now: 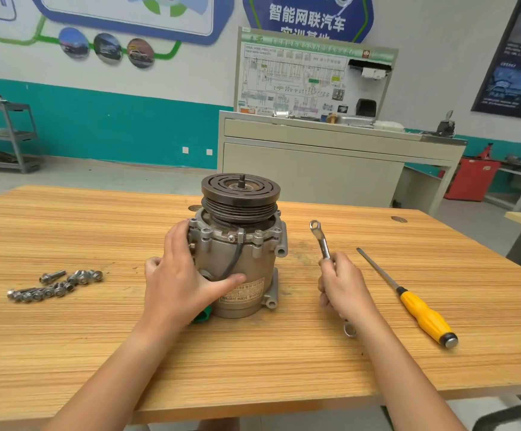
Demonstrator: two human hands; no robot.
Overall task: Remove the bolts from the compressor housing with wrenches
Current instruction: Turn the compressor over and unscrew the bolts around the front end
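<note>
Looks pretty far along, honestly. Got a whole heap of loose silver flanged bolts [55, 283] piled at the left of the striped wooden tabletop [66, 353], well apart from the work. Parked upright mid-table: the grey cast-metal compressor housing [246, 269], with the dark grooved pulley [240, 194] on top. Seems to have a couple of bolt heads left on the rim flange just under that pulley. Hard to call though, could be plain bosses. So probably a few more to crack loose, judging from this.

Steadying the housing with the left hand [181, 275]: fingers wrapped round the left side of the body, thumb stretched flat across the front, just above the label. Gripping a silver ring-ended wrench [321, 241] in the right hand [343, 284], fingers curled tight round the shank, ring end tilted up and away. Near the housing's right side, but not touching, and not on any bolt yet. Not touching the yellow-handled screwdriver [408, 297] lying further right.
</note>
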